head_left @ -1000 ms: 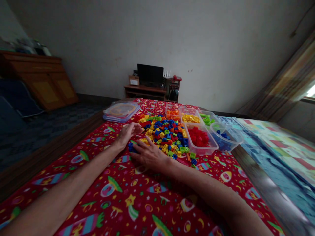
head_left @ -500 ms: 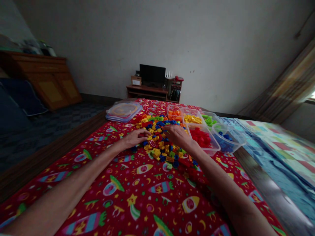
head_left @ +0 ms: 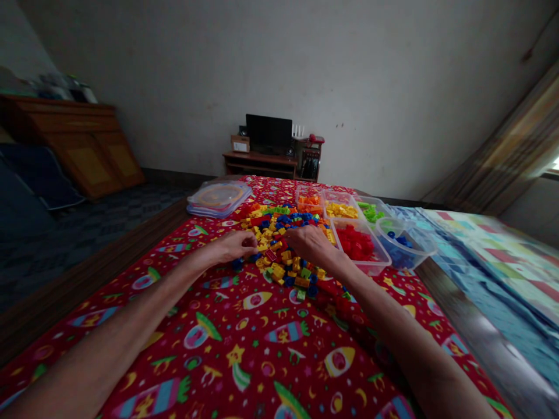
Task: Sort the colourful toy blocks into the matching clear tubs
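A mixed pile of plastic building bricks (head_left: 286,270), mostly yellow, blue and red with some green, lies on a red patterned cloth (head_left: 257,361). At its left edge is my left hand (head_left: 236,245), its fingers curled in; whatever they hold is too small to make out. My right hand (head_left: 309,241) reaches over the right part of the pile, back of the hand up. Its fingers are bent together, and their tips are partly hidden. Just right of that hand stands a clear box of red bricks (head_left: 356,244). Between the two hands, a red brick (head_left: 271,255) rests among yellow ones.
Clear boxes hold orange bricks (head_left: 309,202), yellow bricks (head_left: 341,210) and green bricks (head_left: 370,212) behind the red ones. A round tub (head_left: 419,256) with blue pieces stands at the right. Stacked lids (head_left: 218,198) lie at the back left.
My left hand has drawn slightly left and its fingers have curled in. My right hand has shifted a little down and left over the pile.
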A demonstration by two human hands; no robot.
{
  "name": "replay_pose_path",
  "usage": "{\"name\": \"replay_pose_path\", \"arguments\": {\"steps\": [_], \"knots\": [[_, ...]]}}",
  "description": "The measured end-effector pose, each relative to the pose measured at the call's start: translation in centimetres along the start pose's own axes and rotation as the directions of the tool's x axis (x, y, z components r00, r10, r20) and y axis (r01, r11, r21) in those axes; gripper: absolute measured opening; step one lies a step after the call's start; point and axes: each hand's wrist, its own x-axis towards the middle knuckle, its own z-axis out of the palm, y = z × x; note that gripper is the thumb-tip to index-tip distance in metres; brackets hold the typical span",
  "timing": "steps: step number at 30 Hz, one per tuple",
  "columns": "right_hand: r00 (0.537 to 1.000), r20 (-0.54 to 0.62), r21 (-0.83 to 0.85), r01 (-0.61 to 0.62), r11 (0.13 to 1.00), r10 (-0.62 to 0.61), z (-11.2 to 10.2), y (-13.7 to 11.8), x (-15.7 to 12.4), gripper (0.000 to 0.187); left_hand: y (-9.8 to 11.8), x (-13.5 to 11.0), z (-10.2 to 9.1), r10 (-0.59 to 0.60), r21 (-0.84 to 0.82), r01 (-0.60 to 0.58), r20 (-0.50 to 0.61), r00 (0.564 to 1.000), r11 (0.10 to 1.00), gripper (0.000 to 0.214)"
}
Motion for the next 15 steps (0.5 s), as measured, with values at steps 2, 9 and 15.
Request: {"name": "replay_pose_path", "arguments": {"steps": [2, 9, 15], "knots": [[1.0, 0.012, -0.01, 0.015, 1.0, -0.015, 0.0, -0.2, 0.0, 0.026, 0.0, 0.0, -0.2, -0.02, -0.058, 0.021, 0.02, 1.0, 0.998, 0.029], [0.999, 0.025, -0.023, 0.036, 0.999, -0.035, 0.0, -0.5, 0.0, 0.028, 1.6, -0.7, -0.8, -0.209, -0.235, 0.224, 0.089, 0.974, 0.946, 0.059], [0.997, -0.077, 0.118, 0.007, 0.993, 0.003, -0.6, -0.3, -0.3, 0.031, 4.4, -1.9, -1.0, -0.275, -0.555, 0.303, 0.137, 0.952, 0.774, 0.066]]}}
